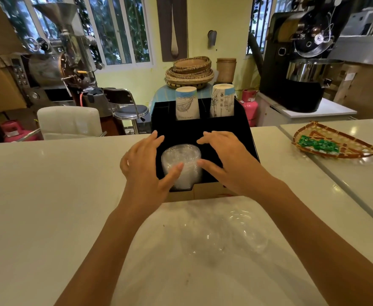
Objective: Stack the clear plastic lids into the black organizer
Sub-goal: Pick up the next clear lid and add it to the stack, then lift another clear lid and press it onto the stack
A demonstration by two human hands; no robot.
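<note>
While both bare forearms reach forward over it, the pale counter (48, 195) carries everything of interest. Nearest the person lies a crumpled clear plastic bag (220, 235), flat on the surface between the arms. Beyond it sits the black organizer (242, 129), square to the person. Two rear compartments each hold a stack of printed paper cups (186, 102), upside down, one left and one right. Front left compartment holds the stack of clear plastic lids (181, 160), lying on its side, domed ends toward the cups, near end at the organizer's front lip.

Left hand (143, 164): fingers spread, thumb laid on the near part of the lid stack, fingertips over the organizer's left wall. Not clamped; resting contact only. Right hand (225, 160): open, fingers apart, thumb tip at the right edge of the lids, fingers arched over the front right compartment. Holds nothing.

Off to the right, a woven tray (335, 144) with green packets lies on an adjoining counter, well apart from the organizer
</note>
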